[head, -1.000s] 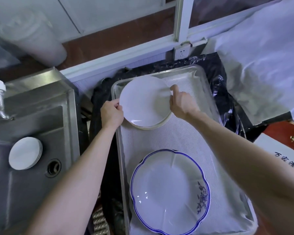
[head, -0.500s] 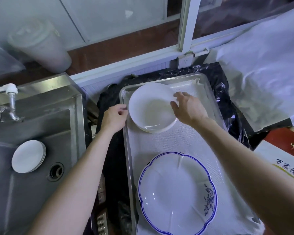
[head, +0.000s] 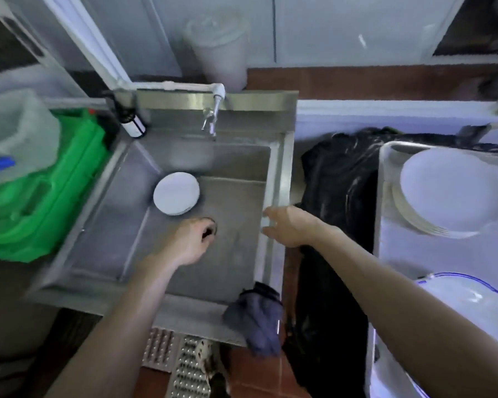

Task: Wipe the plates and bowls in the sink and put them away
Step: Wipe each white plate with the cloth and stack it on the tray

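Hands (head: 191,239) moved over steel sink (head: 236,254), round plates (head: 176,197)

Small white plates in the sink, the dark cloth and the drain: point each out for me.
small white plates (head: 176,193): head view, centre of the top plate.
dark cloth (head: 256,317): head view, its bunched middle on the sink's front edge.
drain (head: 212,226): head view, visible rim beside the left hand.

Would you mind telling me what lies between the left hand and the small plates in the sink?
In the head view, only bare steel sink floor separates the left hand from the small plates; the drain sits under the hand.
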### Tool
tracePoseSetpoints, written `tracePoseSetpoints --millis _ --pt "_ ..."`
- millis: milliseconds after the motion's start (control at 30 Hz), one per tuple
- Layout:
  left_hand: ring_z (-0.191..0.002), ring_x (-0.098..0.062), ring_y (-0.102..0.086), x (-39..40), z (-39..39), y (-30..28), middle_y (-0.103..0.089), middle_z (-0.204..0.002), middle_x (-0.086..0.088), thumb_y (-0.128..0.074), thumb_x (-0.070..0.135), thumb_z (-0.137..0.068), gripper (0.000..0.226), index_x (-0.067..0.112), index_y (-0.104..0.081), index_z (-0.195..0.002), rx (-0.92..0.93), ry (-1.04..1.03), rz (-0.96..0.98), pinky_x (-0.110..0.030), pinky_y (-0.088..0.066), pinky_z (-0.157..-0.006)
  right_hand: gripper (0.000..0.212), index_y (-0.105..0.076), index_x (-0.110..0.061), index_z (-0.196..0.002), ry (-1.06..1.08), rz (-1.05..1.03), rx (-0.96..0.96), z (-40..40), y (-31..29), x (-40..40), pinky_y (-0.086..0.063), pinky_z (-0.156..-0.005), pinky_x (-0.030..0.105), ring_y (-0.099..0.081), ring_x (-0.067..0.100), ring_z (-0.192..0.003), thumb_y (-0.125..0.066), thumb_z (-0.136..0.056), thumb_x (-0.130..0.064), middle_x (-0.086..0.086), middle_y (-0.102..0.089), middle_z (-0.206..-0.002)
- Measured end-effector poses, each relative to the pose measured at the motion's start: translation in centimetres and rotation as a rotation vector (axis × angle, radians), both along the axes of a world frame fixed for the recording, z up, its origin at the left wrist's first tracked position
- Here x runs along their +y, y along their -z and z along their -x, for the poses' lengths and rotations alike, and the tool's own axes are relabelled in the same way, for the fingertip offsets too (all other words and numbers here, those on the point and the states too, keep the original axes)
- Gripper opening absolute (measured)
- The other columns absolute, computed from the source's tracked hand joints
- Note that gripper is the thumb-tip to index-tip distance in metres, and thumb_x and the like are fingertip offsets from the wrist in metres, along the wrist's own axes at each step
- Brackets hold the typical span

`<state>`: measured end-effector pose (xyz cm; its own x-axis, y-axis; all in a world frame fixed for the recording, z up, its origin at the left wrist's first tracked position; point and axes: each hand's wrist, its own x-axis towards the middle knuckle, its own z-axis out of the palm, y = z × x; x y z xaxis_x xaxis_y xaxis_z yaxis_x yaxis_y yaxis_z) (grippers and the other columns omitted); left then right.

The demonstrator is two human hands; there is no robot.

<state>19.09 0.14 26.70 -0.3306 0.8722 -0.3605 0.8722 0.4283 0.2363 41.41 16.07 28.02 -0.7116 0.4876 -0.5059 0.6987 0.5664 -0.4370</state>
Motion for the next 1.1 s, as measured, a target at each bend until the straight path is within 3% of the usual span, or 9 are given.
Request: tracePoseSetpoints --millis 100,233,333,500,600,733,867,967,1100 --pt "-0.121 -0.035 -0.068 -4.3 8.5 1.3 -0.075 -0.127 -0.011 -0.066 0.022 -0.105 0.035 0.014 -0.071 -0.139 0.006 -0.035 0.013 -0.039 -0.051 -0.094 0.059 -0.044 -0.017 -0.159 0.040 0.012 -0.030 7.4 2.6 -3.7 -0.045 -0.109 0.037 -0.051 0.031 -0.142 -0.051 -0.109 -0.046 0.010 -0.053 -0.157" --pt "-0.115 -0.031 -0.072 -8.5 18.8 5.3 -0.078 -0.125 -0.003 -0.067 0.032 -0.102 0.041 0.029 -0.067 -0.143 -0.024 -0.083 0.059 -0.043 -0.059 -0.094 0.069 -0.061 -0.014 -0.140 0.096 0.078 -0.041 15.8 8.5 -7.5 -0.053 -0.098 0.041 -0.066 0.035 -0.119 -0.046 -0.093 -0.062 0.009 -0.068 -0.132" --pt "-0.112 -0.030 -0.072 -10.3 23.4 7.4 -0.080 -0.116 -0.003 -0.070 0.030 -0.101 0.040 0.025 -0.070 -0.141 -0.082 -0.100 0.093 -0.039 -0.058 -0.093 0.044 -0.060 -0.013 -0.137 0.132 0.114 -0.066 20.1 10.7 -10.0 -0.055 -0.094 0.040 -0.068 0.031 -0.108 -0.056 -0.104 -0.042 0.006 -0.070 -0.120" --pt "-0.108 -0.032 -0.073 -10.0 29.1 12.9 -0.080 -0.111 -0.009 -0.074 0.025 -0.100 0.035 0.021 -0.075 -0.134 -0.227 -0.231 0.086 -0.038 -0.057 -0.096 0.034 -0.063 -0.008 -0.126 0.248 0.132 -0.012 25.7 14.9 -10.6 -0.060 -0.078 0.045 -0.071 0.034 -0.083 -0.054 -0.106 -0.034 0.013 -0.076 -0.104" --pt "-0.103 -0.031 -0.075 -8.2 31.7 17.0 -0.079 -0.114 -0.009 -0.073 0.023 -0.101 0.029 0.021 -0.074 -0.131 -0.357 -0.395 0.055 -0.038 -0.060 -0.093 0.032 -0.066 -0.014 -0.130 0.326 0.125 0.012 29.1 18.4 -8.8 -0.059 -0.088 0.044 -0.071 0.035 -0.101 -0.056 -0.107 -0.033 0.010 -0.077 -0.112" --pt "-0.084 -0.035 -0.080 -4.5 34.9 23.2 -0.077 -0.107 -0.012 -0.067 0.015 -0.104 0.026 0.023 -0.069 -0.128 -0.572 -0.687 -0.013 -0.060 -0.067 -0.078 0.028 -0.068 -0.016 -0.125 0.483 0.157 0.048 33.9 24.3 -4.3 -0.059 -0.090 0.042 -0.072 0.036 -0.104 -0.060 -0.103 -0.031 0.009 -0.077 -0.111" --pt "-0.092 -0.038 -0.079 -0.3 39.3 31.4 -0.075 -0.115 -0.011 -0.062 0.030 -0.095 0.044 0.033 -0.059 -0.139 -0.544 -0.720 -0.045 -0.059 -0.067 -0.082 0.043 -0.061 -0.009 -0.141 0.618 0.155 0.103 38.1 30.2 0.8 -0.049 -0.092 0.034 -0.064 0.037 -0.124 -0.059 -0.106 -0.034 0.017 -0.070 -0.132" --pt "-0.100 -0.041 -0.077 2.5 41.7 35.3 -0.072 -0.125 -0.009 -0.055 0.046 -0.084 0.056 0.045 -0.051 -0.140 -0.483 -0.727 -0.117 -0.060 -0.065 -0.085 0.047 -0.057 -0.006 -0.142 0.704 0.119 0.132 40.6 33.3 3.7 -0.047 -0.086 0.035 -0.063 0.038 -0.124 -0.059 -0.107 -0.037 0.020 -0.065 -0.138" --pt "-0.077 -0.036 -0.079 5.8 40.7 32.8 -0.069 -0.100 0.003 -0.063 0.027 -0.105 0.039 0.025 -0.056 -0.143 -0.429 -0.747 -0.145 -0.051 -0.068 -0.070 0.041 -0.060 -0.008 -0.133 0.752 0.091 0.169 41.9 35.9 5.7 -0.038 -0.076 0.028 -0.064 0.031 -0.108 -0.060 -0.107 -0.040 0.016 -0.069 -0.126"
